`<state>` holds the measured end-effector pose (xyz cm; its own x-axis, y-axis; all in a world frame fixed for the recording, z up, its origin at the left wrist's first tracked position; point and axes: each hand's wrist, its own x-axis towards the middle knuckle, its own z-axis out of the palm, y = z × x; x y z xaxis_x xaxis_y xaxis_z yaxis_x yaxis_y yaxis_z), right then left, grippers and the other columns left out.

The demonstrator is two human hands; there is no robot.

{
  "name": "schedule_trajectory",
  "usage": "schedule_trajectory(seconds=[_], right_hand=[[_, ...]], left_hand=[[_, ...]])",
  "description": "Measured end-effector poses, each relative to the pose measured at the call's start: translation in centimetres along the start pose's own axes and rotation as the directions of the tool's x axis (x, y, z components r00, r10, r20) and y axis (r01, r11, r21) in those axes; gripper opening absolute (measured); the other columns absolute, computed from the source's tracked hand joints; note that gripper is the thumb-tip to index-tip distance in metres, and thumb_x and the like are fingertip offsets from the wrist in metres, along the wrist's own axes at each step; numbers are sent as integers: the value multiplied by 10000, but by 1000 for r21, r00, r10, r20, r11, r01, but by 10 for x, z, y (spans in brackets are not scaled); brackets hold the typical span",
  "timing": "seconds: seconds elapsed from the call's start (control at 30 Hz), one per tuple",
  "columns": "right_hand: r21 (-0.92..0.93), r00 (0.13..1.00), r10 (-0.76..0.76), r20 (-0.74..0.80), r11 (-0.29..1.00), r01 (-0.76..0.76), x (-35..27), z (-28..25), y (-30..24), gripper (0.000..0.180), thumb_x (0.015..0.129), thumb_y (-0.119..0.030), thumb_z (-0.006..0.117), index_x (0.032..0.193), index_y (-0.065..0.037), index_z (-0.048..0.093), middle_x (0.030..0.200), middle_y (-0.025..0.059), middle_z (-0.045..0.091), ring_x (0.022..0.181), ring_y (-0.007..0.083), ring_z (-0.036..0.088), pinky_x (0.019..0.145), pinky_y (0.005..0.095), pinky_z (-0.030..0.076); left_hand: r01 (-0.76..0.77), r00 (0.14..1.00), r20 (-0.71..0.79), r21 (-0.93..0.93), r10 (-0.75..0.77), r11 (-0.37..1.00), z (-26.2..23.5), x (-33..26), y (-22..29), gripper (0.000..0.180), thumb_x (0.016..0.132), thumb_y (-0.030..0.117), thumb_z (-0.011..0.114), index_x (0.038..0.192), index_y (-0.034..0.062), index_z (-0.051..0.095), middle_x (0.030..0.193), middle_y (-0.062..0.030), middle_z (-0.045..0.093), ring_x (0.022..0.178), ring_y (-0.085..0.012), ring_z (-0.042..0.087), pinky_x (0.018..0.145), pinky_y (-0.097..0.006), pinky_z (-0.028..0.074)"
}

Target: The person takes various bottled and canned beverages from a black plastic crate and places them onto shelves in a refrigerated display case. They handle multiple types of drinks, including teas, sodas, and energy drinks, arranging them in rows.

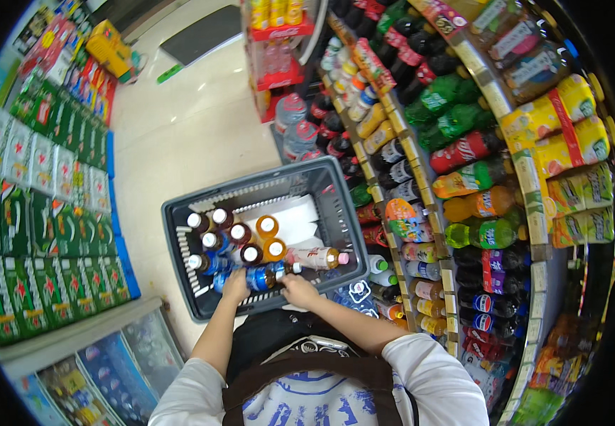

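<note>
A dark grey plastic shopping basket (172,245) stands in front of me. At its near side, blue-labelled dark drink bottles (260,278) lie sideways. My left hand (236,287) is closed around the body of one. My right hand (299,291) is closed by the cap end of these bottles, its fingertips partly hidden. Several upright bottles crowd the basket's left half, among them a dark bottle with a white cap (240,232) and an orange bottle (267,226). A pink-capped bottle (314,258) lies on its side at the right.
Shelves of drink bottles (464,150) rise close on my right. Stacked green beer cartons (45,227) line the left, with a glass-topped chest cooler (101,355) nearer me. Ahead, a red display rack (279,53) stands on the tiled floor (172,135), beside large water bottles (299,133).
</note>
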<state>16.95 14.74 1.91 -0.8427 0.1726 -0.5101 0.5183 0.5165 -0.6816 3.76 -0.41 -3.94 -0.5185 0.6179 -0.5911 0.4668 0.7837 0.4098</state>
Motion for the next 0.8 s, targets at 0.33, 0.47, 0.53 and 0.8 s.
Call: schedule_trajectory(seconds=[0.33,0.47,0.53,0.8], right_hand=[[-131,984,128,121,985,-112,15,0,0,294,705,-142,495,974,-26,521,1000,176,534,857,339,567,714,433,464],[65,989,54,-139,997,-45,19,10,14,369,701,-11,498,1051,-14,382,947,189,530,858,364,552,693,416,453],[199,992,125,-33,973,-116,2,-23,-12,414,699,36,470,1089,-22,342,928,197,523,880,371,541,714,405,431],[162,995,-100,-3,982,99,5,-12,14,556,622,23,517,1152,-86,392,997,147,526,957,318,511,768,392,411]], left_hand=[[-139,965,257,374,41,917,-17,25,-9,785,425,301,800,1086,78,440,1024,-123,573,935,-273,564,783,-369,466],[-238,966,143,155,216,959,-24,15,-17,721,397,224,768,1044,79,483,969,-151,584,906,-318,560,772,-383,456],[-296,955,27,-12,297,955,-38,-1,-7,683,399,188,748,1028,79,508,948,-152,586,898,-332,555,766,-388,451],[-440,897,-210,-481,388,758,-65,-47,39,369,635,56,672,966,-50,548,900,-136,597,824,-204,563,752,-300,435]])
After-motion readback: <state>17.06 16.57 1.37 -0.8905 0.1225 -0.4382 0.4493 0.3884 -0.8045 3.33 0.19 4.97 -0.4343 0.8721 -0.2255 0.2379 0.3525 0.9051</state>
